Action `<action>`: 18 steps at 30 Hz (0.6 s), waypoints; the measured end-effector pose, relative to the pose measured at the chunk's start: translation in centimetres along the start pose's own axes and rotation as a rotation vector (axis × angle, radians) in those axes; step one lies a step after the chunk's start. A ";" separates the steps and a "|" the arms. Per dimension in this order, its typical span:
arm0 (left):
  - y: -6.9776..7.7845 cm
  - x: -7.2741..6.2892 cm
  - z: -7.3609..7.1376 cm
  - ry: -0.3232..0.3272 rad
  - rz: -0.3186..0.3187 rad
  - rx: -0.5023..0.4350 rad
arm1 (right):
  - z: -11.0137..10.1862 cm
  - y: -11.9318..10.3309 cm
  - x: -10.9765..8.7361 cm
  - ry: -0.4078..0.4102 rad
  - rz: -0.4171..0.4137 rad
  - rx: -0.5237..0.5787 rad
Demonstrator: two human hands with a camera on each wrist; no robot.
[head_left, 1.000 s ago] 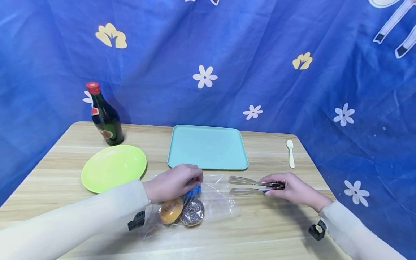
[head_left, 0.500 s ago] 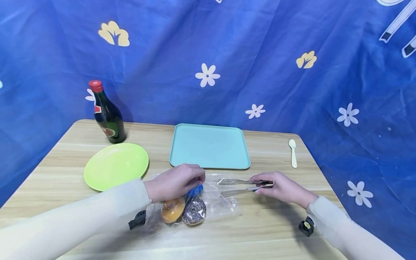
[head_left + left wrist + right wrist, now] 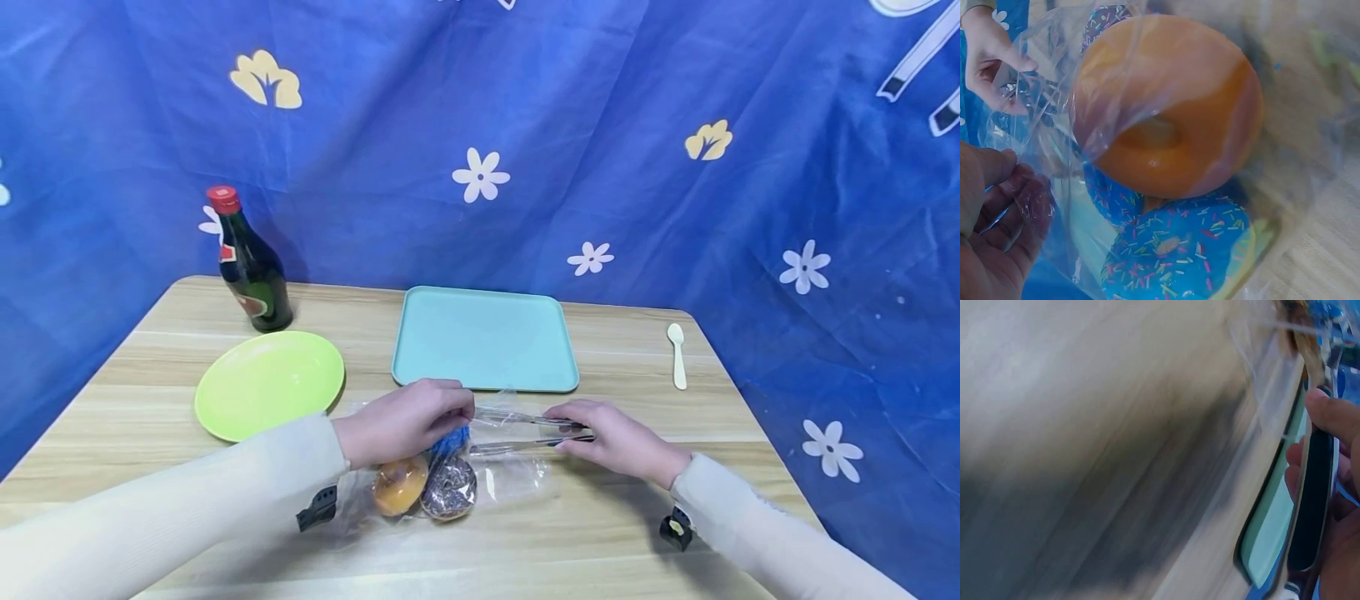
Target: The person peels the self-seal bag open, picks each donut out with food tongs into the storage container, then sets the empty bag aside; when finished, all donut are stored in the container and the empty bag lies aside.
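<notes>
A clear plastic bag (image 3: 517, 483) lies on the table with doughnuts inside: an orange one (image 3: 400, 485), a dark sprinkled one (image 3: 450, 488) and blue sprinkled icing (image 3: 1179, 250) below the orange one in the left wrist view. My left hand (image 3: 408, 423) pinches the bag's upper edge near its mouth. In my right hand (image 3: 618, 442) are metal tongs (image 3: 1313, 500) with dark handles, gripped between thumb and fingers. The tongs' two arms stand apart, their tips pointing left inside the bag's mouth, close to the blue doughnut.
Behind the bag lies a turquoise tray (image 3: 486, 340). A lime green plate (image 3: 270, 385) is at the left, with a dark bottle (image 3: 255, 275) with a red cap behind it. A small pale spoon (image 3: 678, 357) lies at the far right. A blue printed cloth (image 3: 375, 167) hangs behind the table.
My right hand has moved left with the tongs, bringing their tips from the bag's opening further into it. My left hand keeps its hold on the bag's edge.
</notes>
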State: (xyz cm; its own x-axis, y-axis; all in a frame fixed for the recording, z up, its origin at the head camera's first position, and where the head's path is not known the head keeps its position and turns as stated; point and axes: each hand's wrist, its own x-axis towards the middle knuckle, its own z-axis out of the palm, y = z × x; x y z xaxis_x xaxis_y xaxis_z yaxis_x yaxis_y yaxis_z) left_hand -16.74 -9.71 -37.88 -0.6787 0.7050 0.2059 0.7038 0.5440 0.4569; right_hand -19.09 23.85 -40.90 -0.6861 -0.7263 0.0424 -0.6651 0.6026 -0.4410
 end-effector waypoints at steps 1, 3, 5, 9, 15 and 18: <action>0.0 0.0 0.0 0.000 0.000 -0.001 | 0.1 -0.2 0.1 0.002 -0.006 -0.004; 0.0 0.0 0.0 -0.001 0.000 -0.003 | 0.4 -0.5 0.3 0.004 -0.014 -0.015; -0.1 0.0 0.0 0.002 0.003 -0.007 | 0.6 -0.8 0.4 0.001 -0.019 -0.019; -0.2 -0.1 0.0 0.011 0.007 -0.006 | 0.8 -1.3 0.5 -0.016 -0.009 -0.027; -0.3 0.0 0.1 0.027 0.004 0.014 | 0.9 -1.3 0.5 -0.008 -0.034 -0.067; -0.3 0.0 0.1 0.032 0.003 0.023 | 0.9 -1.1 0.5 0.002 -0.054 -0.097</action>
State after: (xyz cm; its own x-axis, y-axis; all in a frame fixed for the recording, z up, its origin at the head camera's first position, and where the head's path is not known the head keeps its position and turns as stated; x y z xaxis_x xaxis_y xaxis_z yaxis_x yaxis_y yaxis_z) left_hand -16.92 -9.81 -38.05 -0.6828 0.6919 0.2346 0.7100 0.5528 0.4362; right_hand -18.44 22.60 -41.19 -0.6487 -0.7582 0.0656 -0.7267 0.5916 -0.3490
